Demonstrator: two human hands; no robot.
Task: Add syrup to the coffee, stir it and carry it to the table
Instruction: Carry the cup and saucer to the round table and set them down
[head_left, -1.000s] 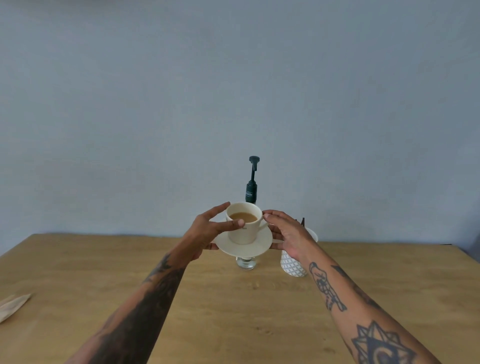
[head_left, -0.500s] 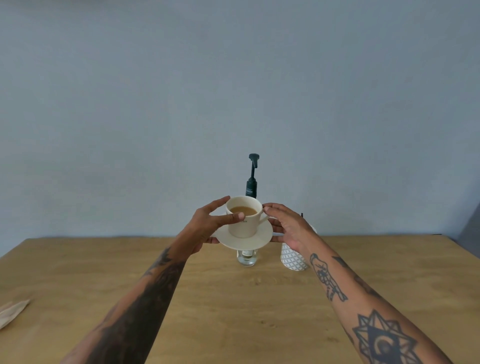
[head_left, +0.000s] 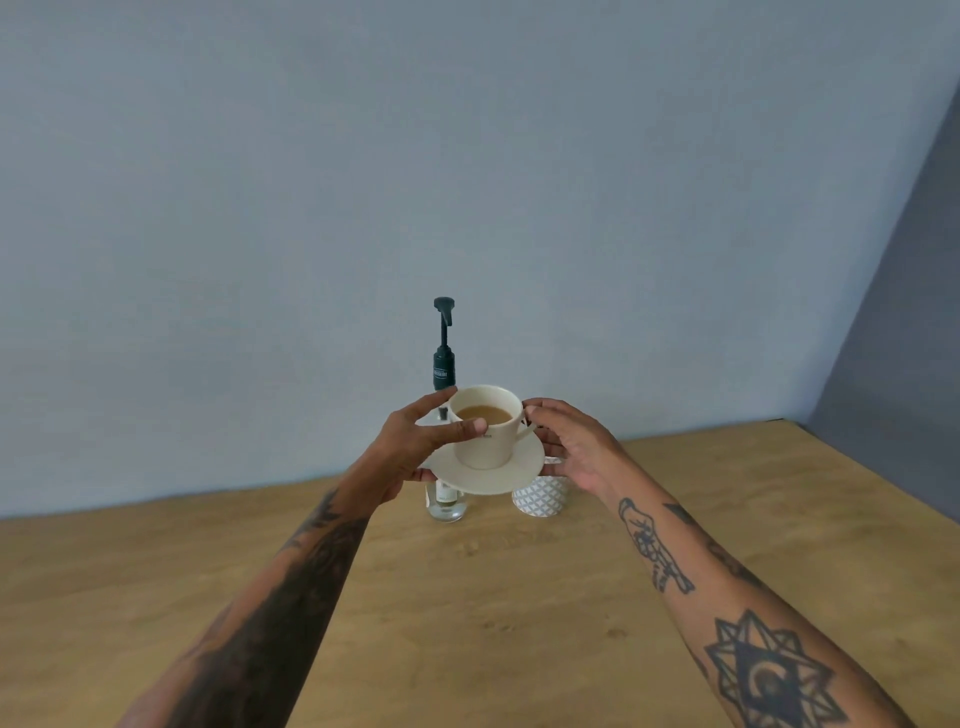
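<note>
Both hands, left hand (head_left: 410, 447) and right hand (head_left: 576, 452), are clamping the cream ceramic saucer (head_left: 488, 475) with its coffee-filled cream cup (head_left: 485, 426) mid-air. A clear glass pump-topped syrup bottle (head_left: 444, 364) is standing just behind the grip.

Both hands lift cream ceramic saucer (head_left: 488, 475) with cream cup of light-brown coffee (head_left: 485, 426) above wooden table (head_left: 519, 597). Left hand (head_left: 415, 447) grips saucer edge, thumb on cup; right hand (head_left: 576, 447) grips opposite edge. Behind: clear pump-top syrup bottle (head_left: 443, 374), white patterned mug (head_left: 540, 496).
</note>
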